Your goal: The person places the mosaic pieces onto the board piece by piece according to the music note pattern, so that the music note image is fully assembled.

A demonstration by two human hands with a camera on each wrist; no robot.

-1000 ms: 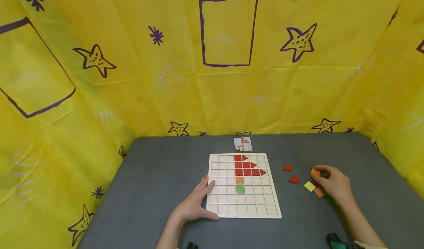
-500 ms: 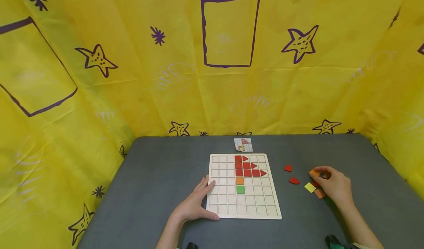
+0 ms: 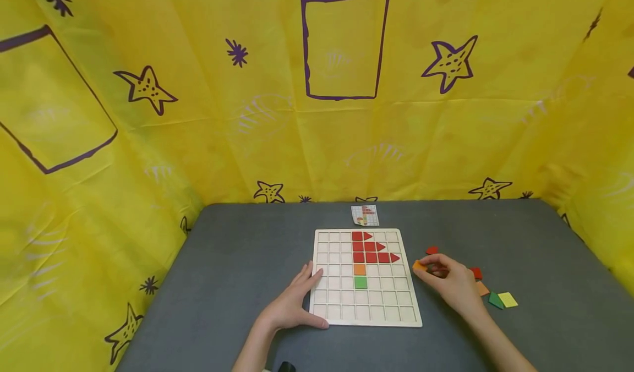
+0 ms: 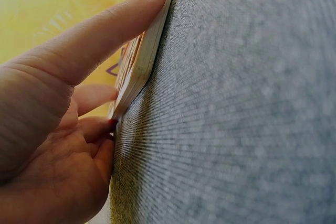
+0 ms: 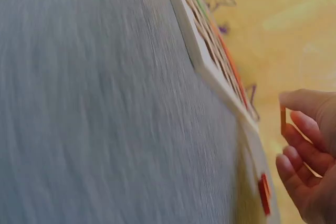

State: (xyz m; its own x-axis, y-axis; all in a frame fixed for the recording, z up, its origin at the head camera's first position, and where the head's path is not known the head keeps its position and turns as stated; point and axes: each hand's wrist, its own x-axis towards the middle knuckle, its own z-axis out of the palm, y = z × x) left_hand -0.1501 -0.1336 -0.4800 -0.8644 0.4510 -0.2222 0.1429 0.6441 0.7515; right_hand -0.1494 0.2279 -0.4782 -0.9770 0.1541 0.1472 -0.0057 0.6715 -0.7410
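My left hand rests at the near left corner of a white grid board, thumb on the front edge and fingers along the left edge. In the left wrist view its straight thumb lies against the board's edge. My right hand pinches an orange square tile between thumb and fingers, right beside the board's right edge. The right wrist view shows this tile edge-on. On the board lie red tiles in three rows, an orange square and a green square.
A small pattern card lies behind the board. To the right are a red quarter-round piece, a red tile, an orange tile, a green piece and a yellow tile. A yellow curtain hangs behind the table.
My right hand has carried the orange tile left from the loose pieces to the board's right edge. Green and yellow pieces beneath that arm now show. My left hand has stayed in place.
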